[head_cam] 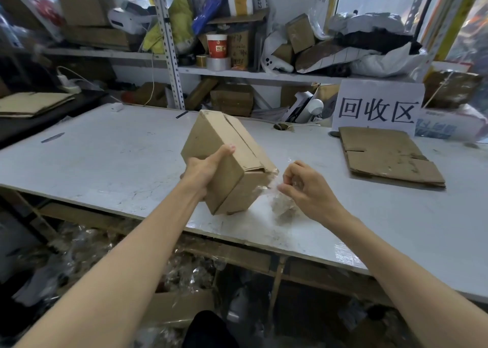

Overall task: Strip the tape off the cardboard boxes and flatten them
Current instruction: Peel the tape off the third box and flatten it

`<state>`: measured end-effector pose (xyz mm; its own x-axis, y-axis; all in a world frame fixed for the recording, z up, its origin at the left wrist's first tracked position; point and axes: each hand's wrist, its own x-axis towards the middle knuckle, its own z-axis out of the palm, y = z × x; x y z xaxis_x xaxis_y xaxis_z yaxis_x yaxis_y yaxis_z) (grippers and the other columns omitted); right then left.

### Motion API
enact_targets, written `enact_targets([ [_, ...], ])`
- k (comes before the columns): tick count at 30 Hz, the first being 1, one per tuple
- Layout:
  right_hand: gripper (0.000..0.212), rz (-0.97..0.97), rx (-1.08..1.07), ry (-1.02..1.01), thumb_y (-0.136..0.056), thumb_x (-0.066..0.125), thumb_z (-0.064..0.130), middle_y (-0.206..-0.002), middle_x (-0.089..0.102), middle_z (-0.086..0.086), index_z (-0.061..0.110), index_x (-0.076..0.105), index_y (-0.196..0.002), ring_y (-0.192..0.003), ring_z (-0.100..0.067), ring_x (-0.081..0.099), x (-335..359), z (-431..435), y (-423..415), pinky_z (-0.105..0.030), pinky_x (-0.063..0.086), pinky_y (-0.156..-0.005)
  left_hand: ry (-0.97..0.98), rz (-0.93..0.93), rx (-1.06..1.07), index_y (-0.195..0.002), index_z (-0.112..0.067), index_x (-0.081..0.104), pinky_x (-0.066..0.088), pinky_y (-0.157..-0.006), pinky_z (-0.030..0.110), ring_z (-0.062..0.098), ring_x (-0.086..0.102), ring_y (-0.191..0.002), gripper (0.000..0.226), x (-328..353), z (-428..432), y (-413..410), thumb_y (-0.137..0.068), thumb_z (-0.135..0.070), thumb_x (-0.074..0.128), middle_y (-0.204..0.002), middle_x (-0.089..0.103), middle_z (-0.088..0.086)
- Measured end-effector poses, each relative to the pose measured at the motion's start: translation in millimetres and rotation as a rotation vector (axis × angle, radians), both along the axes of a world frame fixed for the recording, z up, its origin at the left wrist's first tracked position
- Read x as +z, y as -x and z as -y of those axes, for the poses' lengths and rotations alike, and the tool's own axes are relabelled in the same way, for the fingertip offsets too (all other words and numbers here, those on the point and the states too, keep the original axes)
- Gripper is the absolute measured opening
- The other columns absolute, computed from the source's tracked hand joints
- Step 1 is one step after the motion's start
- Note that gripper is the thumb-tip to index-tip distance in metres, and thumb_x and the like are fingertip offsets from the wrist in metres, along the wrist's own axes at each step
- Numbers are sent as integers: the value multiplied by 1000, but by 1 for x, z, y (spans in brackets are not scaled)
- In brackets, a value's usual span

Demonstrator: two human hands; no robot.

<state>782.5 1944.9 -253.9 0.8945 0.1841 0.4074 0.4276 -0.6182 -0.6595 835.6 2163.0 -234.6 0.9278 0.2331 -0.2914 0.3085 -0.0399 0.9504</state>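
A scuffed white desk (105, 162) runs wide beneath cluttered metal shelves (264, 74), with a white sign (379, 108) propped at the back right. In front of the sign lies a flattened cardboard sheet (388, 156); the desk's left half is bare. The cardboard box (229, 162) is tilted in the air above the near edge, the left hand (204, 169) clasping its left side. Just beside it, the right hand (307, 187) pinches clear tape (272, 182) in its curled fingers (286, 189), the strip touching the box's near corner.
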Motion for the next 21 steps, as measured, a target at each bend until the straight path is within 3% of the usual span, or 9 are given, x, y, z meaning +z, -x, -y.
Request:
enact_targets([
  [2, 18, 31, -29, 56, -79, 69, 0, -80, 47, 2, 5, 53, -74, -66, -3, 44, 1, 4, -1, -14, 35, -63, 44, -16, -47, -133, -13, 40, 44, -66, 36, 20, 54, -90, 95, -1, -5, 0, -61, -61, 78, -108, 59, 2],
  [3, 16, 56, -68, 35, -76, 69, -1, -86, 49, 0, 5, 54, -76, -71, -3, 47, 2, 4, -3, -16, 39, -65, 49, -32, -74, -135, -12, 40, 42, -63, 35, 19, 53, -86, 89, -1, -5, 0, -68, -58, 76, -104, 58, 1],
  [5, 22, 107, -152, -47, -71, 71, -3, -106, 51, -3, 7, 60, -87, -87, -7, 54, 3, 0, -4, -18, 47, -77, 52, -53, -108, -137, -12, 40, 43, -64, 39, 21, 53, -87, 85, 1, -1, 0, -72, -55, 73, -106, 58, 2],
  [7, 29, 163, -205, 4, -71, 72, -3, -121, 55, -4, 10, 64, -96, -99, -18, 58, 0, -5, -4, -26, 48, -87, 75, -45, -106, -139, -15, 39, 45, -67, 42, 22, 53, -89, 82, 2, 4, 3, -74, -51, 73, -112, 58, 3],
  [11, 33, 111, -291, 131, -76, 77, 24, -137, 54, 0, 22, 70, -108, -113, -27, 48, -3, -11, -4, -24, 30, -92, 132, -29, -68, -141, -23, 35, 45, -69, 42, 21, 52, -90, 84, 0, 7, 4, -73, -48, 76, -108, 55, -2],
  [14, 34, 104, -422, 274, -68, 80, 46, -143, 45, 9, 35, 73, -99, -119, -28, 35, 6, -2, -5, -29, 22, -92, 145, -43, -49, -141, -23, 35, 47, -75, 46, 21, 51, -89, 85, -5, 6, 4, -71, -49, 77, -106, 53, -2],
  [17, 35, 138, -390, 254, -64, 85, 39, -132, 50, 1, 20, 73, -90, -114, -25, 40, 17, -2, -8, -31, 35, -94, 148, -47, -43, -142, -21, 33, 48, -76, 48, 20, 49, -86, 85, -8, 7, 3, -73, -49, 76, -100, 51, -4],
  [19, 37, 141, -356, 245, -67, 85, 30, -111, 56, -4, 10, 64, -91, -94, -21, 54, 19, -10, -10, -25, 41, -77, 153, -44, -49, -142, -19, 33, 45, -67, 43, 20, 48, -84, 85, -6, 11, 4, -75, -48, 75, -98, 50, -6],
  [21, 41, 97, -368, 242, -69, 84, 28, -96, 56, -4, 8, 59, -94, -80, -19, 54, 16, -16, -10, -24, 38, -70, 149, -43, -35, -142, -17, 33, 44, -71, 46, 23, 50, -89, 83, -6, 14, 6, -76, -47, 73, -98, 50, -5],
])
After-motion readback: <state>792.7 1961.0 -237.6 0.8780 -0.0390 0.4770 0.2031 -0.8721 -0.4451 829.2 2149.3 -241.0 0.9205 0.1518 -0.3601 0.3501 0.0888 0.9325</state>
